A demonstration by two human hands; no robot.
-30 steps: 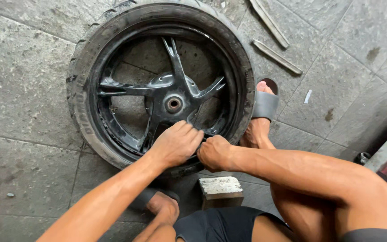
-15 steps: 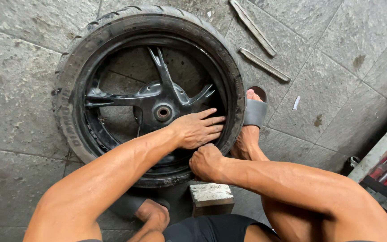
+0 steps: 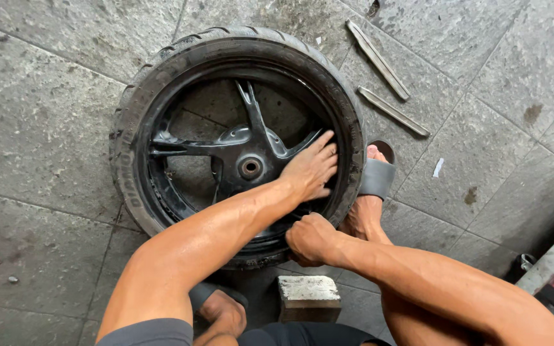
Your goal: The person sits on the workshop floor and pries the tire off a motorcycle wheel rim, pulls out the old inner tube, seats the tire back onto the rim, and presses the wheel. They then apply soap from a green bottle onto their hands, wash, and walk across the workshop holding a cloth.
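Currently the wheel (image 3: 238, 147) lies flat on the stone floor (image 3: 40, 128), black tyre (image 3: 133, 128) around a black spoked rim (image 3: 181, 144). Left hand (image 3: 312, 170) is spread flat, fingers apart, pressing the rim edge at about 4 o'clock. Right hand (image 3: 312, 240) is balled into a fist at about 5 o'clock on the tyre bead; whether it grips anything I cannot tell. A sandalled foot (image 3: 373, 186) braces the tyre at 3 o'clock. My read: keep the palm pinning the rim and work the bead in short bites beside it. Two tyre levers (image 3: 386, 83) lie at 1 o'clock, a small block (image 3: 308, 296) at 6.
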